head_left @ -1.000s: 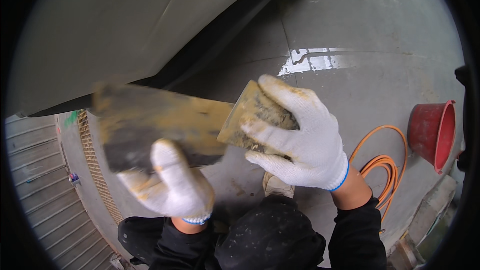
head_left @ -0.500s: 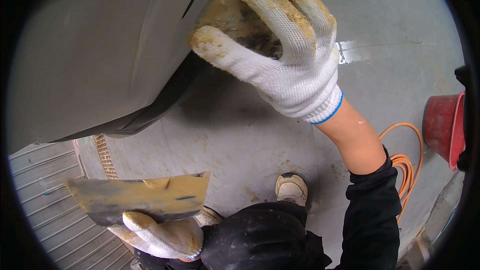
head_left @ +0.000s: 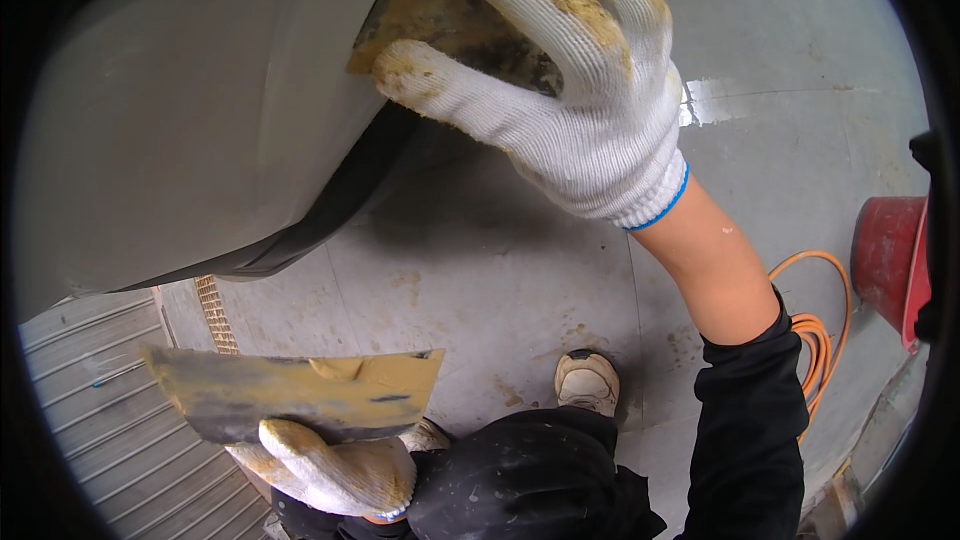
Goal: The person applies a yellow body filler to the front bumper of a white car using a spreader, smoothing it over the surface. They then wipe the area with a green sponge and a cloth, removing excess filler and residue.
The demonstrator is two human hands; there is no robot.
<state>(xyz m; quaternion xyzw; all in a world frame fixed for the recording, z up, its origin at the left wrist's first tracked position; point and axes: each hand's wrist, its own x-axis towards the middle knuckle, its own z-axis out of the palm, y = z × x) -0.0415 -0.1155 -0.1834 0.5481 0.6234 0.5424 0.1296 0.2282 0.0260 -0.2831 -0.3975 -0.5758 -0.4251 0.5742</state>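
My right hand (head_left: 590, 110), in a white knit glove caked with tan putty, grips a flat putty spreader (head_left: 420, 15) smeared brown and black. The spreader's edge lies against the curved grey vehicle panel (head_left: 200, 130), its far part hidden beyond the fingers. Lower left, my left hand (head_left: 340, 470), gloved the same way, holds a wide flat putty plate (head_left: 290, 385) from its near edge, thumb on top. Yellow-tan putty is spread over the plate, with a small raised dab near its far edge.
A red tub (head_left: 890, 265) stands at the right, with a coiled orange hose (head_left: 820, 340) nearby. Below the panel, a floor grate (head_left: 215, 315) and ribbed grey sheeting (head_left: 110, 390) lie at the left. My shoe (head_left: 588, 380) is on the stained grey floor (head_left: 490, 280).
My right hand and the spreader have moved slightly left and up along the panel. The putty plate in my left hand appears a little farther right.
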